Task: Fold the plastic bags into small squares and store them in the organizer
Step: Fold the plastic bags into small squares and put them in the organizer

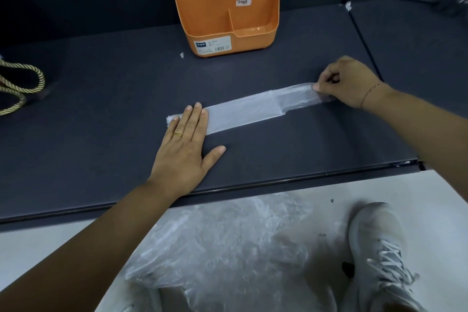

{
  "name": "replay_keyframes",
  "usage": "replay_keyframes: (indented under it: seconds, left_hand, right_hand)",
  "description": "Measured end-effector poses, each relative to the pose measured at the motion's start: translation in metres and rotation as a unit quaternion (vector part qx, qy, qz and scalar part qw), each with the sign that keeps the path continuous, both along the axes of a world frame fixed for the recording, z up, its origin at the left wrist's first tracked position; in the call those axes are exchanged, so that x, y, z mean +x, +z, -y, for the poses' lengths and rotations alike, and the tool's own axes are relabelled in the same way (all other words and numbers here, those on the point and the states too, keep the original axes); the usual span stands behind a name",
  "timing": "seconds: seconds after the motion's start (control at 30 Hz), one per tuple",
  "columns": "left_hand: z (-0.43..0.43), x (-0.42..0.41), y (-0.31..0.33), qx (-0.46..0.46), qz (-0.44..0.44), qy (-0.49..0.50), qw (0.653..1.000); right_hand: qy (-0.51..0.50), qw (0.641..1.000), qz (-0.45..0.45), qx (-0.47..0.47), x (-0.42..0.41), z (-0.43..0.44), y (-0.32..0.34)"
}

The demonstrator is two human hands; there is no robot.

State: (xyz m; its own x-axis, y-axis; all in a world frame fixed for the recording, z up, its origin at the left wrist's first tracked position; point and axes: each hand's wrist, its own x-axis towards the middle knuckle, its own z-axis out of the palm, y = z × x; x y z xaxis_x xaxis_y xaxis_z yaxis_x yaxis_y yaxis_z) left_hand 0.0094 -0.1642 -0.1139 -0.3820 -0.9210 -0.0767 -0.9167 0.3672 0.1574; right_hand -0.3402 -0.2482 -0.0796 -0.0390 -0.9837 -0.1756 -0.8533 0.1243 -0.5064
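Our left hand (186,139) lay flat on the folded plastic bag strip (243,111) mid-bench (101,134), while our right hand (347,81) pinched its far end.

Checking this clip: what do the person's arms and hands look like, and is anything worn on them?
Both forearms are bare, with no sleeves or gloves in view. The left hand wears a plain gold ring on one finger. The right hand has a thin, dark string-like bracelet round its wrist. No watch shows.
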Motion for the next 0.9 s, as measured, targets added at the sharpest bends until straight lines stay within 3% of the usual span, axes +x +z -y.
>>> replay_keyframes:
  seconds: [0.1, 0.23, 0.43, 0.63, 0.77, 0.83, 0.9]
  left_hand:
    - [0.001, 0.004, -0.001, 0.002, -0.003, -0.008, 1.0]
    - [0.01, 0.018, 0.0, 0.009, 0.005, -0.053, 0.999]
    - [0.015, 0.024, 0.011, 0.001, 0.016, -0.103, 0.995]
    - [-0.032, -0.06, 0.028, 0.06, -0.151, -0.146, 0.976]
    - [-0.041, -0.105, 0.055, 0.107, -0.28, -0.053, 0.953]
    - [-0.031, -0.122, 0.065, 0.135, -0.365, 0.034, 0.92]
    - [-0.02, -0.13, 0.071, 0.142, -0.468, 0.11, 0.865]
  right_hand:
    - [-0.044, 0.994, 0.102, 0.014, 0.0, -0.01, 0.008]
    - [-0.123, 0.946, 0.283, 0.104, -0.002, -0.036, 0.019]
    - [-0.13, 0.913, 0.3, 0.243, -0.01, -0.08, 0.034]
    - [-0.073, 0.894, 0.352, 0.267, 0.003, -0.103, 0.056]
    - [0.004, 0.885, 0.399, 0.239, 0.033, -0.093, 0.085]
    - [0.039, 0.892, 0.397, 0.212, 0.054, -0.081, 0.096]
    - [0.064, 0.904, 0.387, 0.173, 0.077, -0.067, 0.102]
